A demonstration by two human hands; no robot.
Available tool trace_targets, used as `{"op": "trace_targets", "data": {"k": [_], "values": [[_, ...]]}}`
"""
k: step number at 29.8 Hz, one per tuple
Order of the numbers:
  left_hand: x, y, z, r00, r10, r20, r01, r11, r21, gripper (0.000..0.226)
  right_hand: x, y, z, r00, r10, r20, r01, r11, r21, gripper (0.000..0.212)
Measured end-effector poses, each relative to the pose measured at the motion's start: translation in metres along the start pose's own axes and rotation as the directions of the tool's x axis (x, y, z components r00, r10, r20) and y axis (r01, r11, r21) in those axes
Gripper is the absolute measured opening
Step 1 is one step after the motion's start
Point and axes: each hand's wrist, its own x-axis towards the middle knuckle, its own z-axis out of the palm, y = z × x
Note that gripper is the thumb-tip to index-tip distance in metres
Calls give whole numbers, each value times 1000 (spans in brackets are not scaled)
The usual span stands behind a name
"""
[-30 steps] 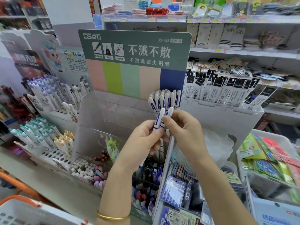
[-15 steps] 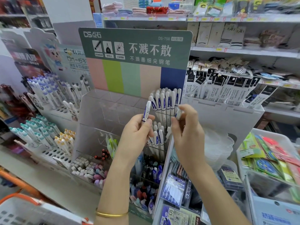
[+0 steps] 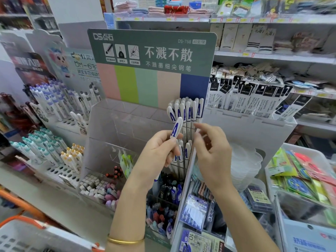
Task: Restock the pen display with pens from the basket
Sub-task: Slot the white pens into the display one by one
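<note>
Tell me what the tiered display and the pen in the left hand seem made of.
The display: likely clear acrylic or similar plastic, glossy; stock shows through its walls. The pen in the left hand: probably smooth white plastic, soft sheen, blue clip.

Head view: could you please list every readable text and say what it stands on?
"DS点石", "DS-758", "不溅不散", "不溅墨细尖钢笔": pen display header card.
"DM-63": poster to its left, partly hidden.
"10": packet at the bottom edge.
Too blurred: shelf price tags, hanging packs.
</note>
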Motion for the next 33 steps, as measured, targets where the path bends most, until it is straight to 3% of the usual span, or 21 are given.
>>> {"op": "trace_targets", "data": {"k": [2,6,11,14,17,21,26,28,33], "values": [[-2,0,1,999,11,51,-13,999,43,20,5,-12,-2,990,113,80,-126,975,181,19],[-4,-2,1,996,4,93,-14,994,107,17,8,-21,-1,982,110,151,-138,972,189,16],[-7,-1,-10,996,-72,55,62,984,169,13,11,-18,-5,978,130,-163,-82,958,273,12],[-10,-3,-17,994,-113,14,107,971,214,12,10,-15,-7,953,16,-302,31,988,150,14],[-10,-6,-20,992,-123,-41,129,954,270,12,6,-12,-7,929,-149,-338,161,987,6,19],[-11,-8,-16,989,-140,-52,149,953,265,14,-5,-2,0,936,-299,-187,280,952,-122,25],[-12,-10,-12,988,-143,-55,152,949,274,14,-17,15,10,957,-289,15,280,912,-299,13],[-14,-11,-12,990,-137,-46,144,952,271,16,-21,20,10,962,-271,43,269,899,-345,12],[-20,-17,-16,990,-125,-62,136,961,241,16,-27,22,2,975,-221,34,219,913,-344,36]]}}
